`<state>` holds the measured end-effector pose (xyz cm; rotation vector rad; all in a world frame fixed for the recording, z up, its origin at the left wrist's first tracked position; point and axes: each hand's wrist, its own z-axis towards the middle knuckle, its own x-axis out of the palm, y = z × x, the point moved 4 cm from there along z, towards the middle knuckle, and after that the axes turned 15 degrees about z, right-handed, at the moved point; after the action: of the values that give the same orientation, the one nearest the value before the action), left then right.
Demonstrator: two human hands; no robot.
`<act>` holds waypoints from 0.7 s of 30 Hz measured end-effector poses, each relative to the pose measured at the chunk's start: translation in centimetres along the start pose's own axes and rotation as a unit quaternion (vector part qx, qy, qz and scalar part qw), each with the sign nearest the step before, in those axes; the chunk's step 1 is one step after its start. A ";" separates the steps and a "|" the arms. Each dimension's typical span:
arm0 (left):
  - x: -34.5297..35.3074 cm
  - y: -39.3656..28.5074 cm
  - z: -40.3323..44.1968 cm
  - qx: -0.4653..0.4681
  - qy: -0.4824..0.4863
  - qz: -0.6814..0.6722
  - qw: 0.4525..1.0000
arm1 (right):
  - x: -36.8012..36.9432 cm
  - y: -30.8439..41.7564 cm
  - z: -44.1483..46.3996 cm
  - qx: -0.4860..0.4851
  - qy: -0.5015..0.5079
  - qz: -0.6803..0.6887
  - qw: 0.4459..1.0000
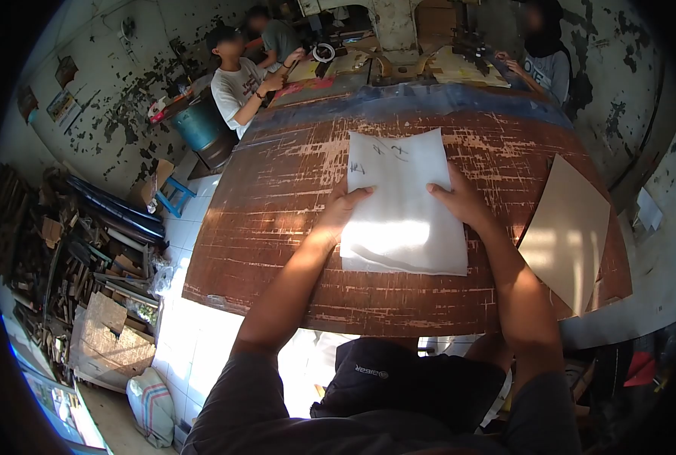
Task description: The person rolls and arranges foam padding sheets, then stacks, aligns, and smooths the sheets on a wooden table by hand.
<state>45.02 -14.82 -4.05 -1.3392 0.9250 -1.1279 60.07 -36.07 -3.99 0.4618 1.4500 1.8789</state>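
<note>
A white, slightly translucent sheet or thin stack of sheets is held over the worn brown tabletop. Dark handwritten marks show near its top left, and its lower edge bows a little. My left hand grips the left edge, thumb on top and fingers hidden behind. On the opposite edge, my right hand holds it the same way. A tan flat board lies on the table to the right of my right forearm.
Across the table stands a large machine. One person works at the far left, another behind, and a third at the far right. Scrap wood, a blue stool and a white sack are on the left.
</note>
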 end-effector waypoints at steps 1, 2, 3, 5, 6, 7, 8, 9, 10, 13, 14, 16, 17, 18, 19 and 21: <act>0.0 0.1 0.0 0.000 0.000 0.000 1.000 | 0.0 0.1 0.0 0.000 0.000 0.000 1.000; -0.1 0.1 0.1 0.001 0.001 0.003 1.000 | -0.1 0.1 0.0 0.004 0.000 -0.004 1.000; -0.1 0.0 0.0 0.003 0.002 0.006 1.000 | -0.1 0.1 -0.1 0.007 0.000 -0.009 1.000; 0.0 0.0 -0.1 0.000 -0.001 0.004 1.000 | 0.0 0.2 -0.1 0.014 0.005 0.001 1.000; 0.0 -0.1 -0.1 -0.002 -0.004 0.002 1.000 | 0.0 0.3 -0.1 0.020 0.010 0.010 1.000; 0.1 -0.1 -0.1 -0.002 -0.004 0.002 1.000 | 0.0 0.5 -0.2 0.020 0.010 0.010 1.000; 0.2 -0.2 -0.2 0.004 -0.002 0.001 1.000 | 0.0 0.7 -0.2 0.025 0.011 0.009 1.000; 0.2 -0.2 -0.2 0.010 -0.001 -0.001 1.000 | 0.1 0.7 -0.2 0.030 0.012 0.007 0.999; 0.2 -0.2 -0.2 0.010 -0.001 -0.001 1.000 | 0.1 0.7 -0.2 0.030 0.012 0.007 0.999; 0.3 -0.2 -0.2 0.007 0.000 -0.009 1.000 | 0.1 0.6 -0.2 0.034 0.007 0.013 0.999; 0.3 -0.3 -0.2 0.011 0.002 -0.004 1.000 | 0.1 0.5 -0.2 0.022 0.003 0.010 1.000; 0.2 -0.3 -0.1 0.015 0.005 0.000 1.000 | 0.2 0.6 -0.2 0.012 -0.001 0.007 1.000; 0.1 -0.2 -0.1 0.012 0.005 0.001 1.000 | 0.2 0.6 -0.3 0.018 -0.003 0.013 1.000; 0.1 -0.1 0.0 0.009 0.005 0.002 1.000 | 0.2 0.6 -0.3 0.024 -0.005 0.019 1.000; 0.1 -0.1 0.0 0.009 0.005 0.002 1.000 | 0.1 0.7 -0.2 0.024 -0.005 0.019 1.000; 0.1 -0.1 -0.1 0.018 0.004 0.008 1.000 | 0.1 0.7 -0.2 0.024 0.000 0.009 1.000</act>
<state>44.97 -14.89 -3.90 -1.2972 0.9156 -1.1326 59.60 -36.20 -3.40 0.4999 1.4976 1.8624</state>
